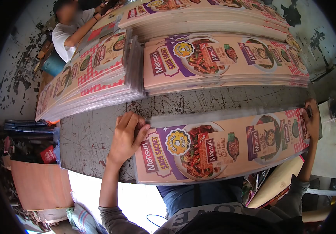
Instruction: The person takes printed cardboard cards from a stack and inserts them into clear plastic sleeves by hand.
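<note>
A long printed sheet point(234, 148) with food pictures and "Mahsuri" lettering, in a clear plastic sleeve, lies at the near edge of the scratched grey table point(94, 144). My left hand point(127, 134) is closed at the sheet's upper left corner, its fingers curled and pinching the sleeve. At the far right end, my right hand point(311, 119) grips the sheet's upper right corner with bent fingers. Clear plastic extends above the printed part, between my two hands.
Beyond the sheet stands a stack of similar sheets point(230, 64), with another stack point(210, 19) behind it. A slanted pile point(97, 74) in plastic lies at the left. Another person point(68, 31) is at the back left. A brown carton point(41, 187) stands below left.
</note>
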Action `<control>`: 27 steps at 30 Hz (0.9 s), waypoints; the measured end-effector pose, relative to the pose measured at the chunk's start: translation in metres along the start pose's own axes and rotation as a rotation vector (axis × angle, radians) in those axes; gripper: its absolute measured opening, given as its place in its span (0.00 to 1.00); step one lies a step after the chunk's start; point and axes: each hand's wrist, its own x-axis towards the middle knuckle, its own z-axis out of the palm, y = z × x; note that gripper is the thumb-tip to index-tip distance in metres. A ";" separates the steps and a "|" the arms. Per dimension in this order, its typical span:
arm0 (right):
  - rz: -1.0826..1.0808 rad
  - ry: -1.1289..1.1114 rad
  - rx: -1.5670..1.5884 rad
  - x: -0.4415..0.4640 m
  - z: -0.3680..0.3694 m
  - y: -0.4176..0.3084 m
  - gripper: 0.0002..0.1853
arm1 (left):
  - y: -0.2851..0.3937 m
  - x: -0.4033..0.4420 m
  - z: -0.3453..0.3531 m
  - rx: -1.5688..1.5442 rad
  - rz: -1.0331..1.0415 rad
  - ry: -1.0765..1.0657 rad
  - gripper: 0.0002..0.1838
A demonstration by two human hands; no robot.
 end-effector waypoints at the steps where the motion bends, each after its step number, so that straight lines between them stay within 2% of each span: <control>1: -0.001 -0.002 0.000 0.000 0.000 0.000 0.09 | 0.000 0.000 0.000 0.000 0.007 0.010 0.08; 12: 0.028 0.026 -0.018 0.008 0.003 -0.010 0.13 | 0.003 0.002 0.001 0.034 -0.022 0.037 0.09; 27: 0.039 -0.029 0.002 0.010 0.004 0.002 0.14 | 0.001 0.004 0.004 0.139 0.058 0.019 0.08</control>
